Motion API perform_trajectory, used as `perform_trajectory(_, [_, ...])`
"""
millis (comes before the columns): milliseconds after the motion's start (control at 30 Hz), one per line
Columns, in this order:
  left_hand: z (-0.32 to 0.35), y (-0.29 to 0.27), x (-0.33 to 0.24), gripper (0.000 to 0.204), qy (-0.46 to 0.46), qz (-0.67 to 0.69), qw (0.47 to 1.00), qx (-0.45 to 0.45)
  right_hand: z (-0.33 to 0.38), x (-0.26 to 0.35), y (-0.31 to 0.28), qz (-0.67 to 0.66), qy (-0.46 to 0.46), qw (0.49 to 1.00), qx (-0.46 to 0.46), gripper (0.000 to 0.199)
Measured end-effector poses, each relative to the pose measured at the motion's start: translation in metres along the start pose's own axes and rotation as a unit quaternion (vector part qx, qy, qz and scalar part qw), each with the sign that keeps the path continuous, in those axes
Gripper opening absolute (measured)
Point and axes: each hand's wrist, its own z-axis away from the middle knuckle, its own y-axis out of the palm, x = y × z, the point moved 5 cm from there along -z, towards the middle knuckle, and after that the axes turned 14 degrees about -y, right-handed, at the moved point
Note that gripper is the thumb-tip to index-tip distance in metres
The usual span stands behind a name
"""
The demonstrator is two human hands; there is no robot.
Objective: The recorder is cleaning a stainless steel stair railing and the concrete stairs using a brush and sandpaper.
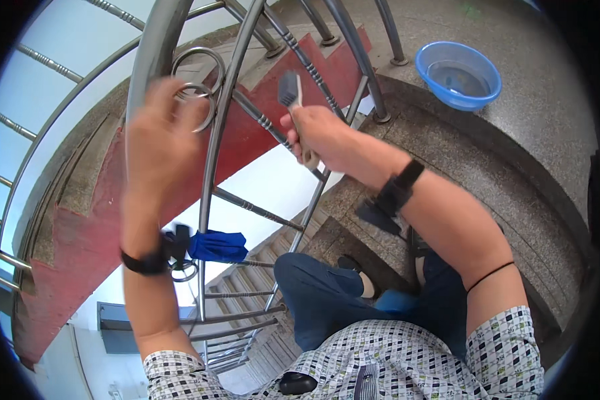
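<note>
Left hand (pixel 160 143) blurred, grip unclear, by railing (pixel 155 47); right hand (pixel 320 137) clenched round brush (pixel 289 90) just above

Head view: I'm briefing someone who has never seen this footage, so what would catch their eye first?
First, the right hand at centre, shut on a brush raised against the steel railing of a red-edged staircase. The left hand is up at the rail's ring ornaments. A blue basin of water sits on the landing at upper right, and a blue cloth hangs on the railing lower down.
</note>
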Motion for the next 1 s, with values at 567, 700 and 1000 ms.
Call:
perform_trajectory(567, [-0.113, -0.009, 0.144, 0.076, -0.112, -0.039, 0.992, -0.045, -0.047, 0.020, 0.093, -0.125, 0.021, 0.992, 0.010, 0.017])
perform_trajectory(700, [-0.112, -0.007, 0.150, 0.078, -0.119, -0.010, 0.991, -0.066, -0.093, 0.021, 0.083, -0.113, 0.018, 0.993, -0.015, 0.014])
perform_trajectory(1000, [-0.085, -0.021, 0.117, 0.067, -0.188, -0.024, 0.979, -0.074, -0.058, 0.032, 0.080, -0.044, 0.088, 0.993, 0.060, 0.016])
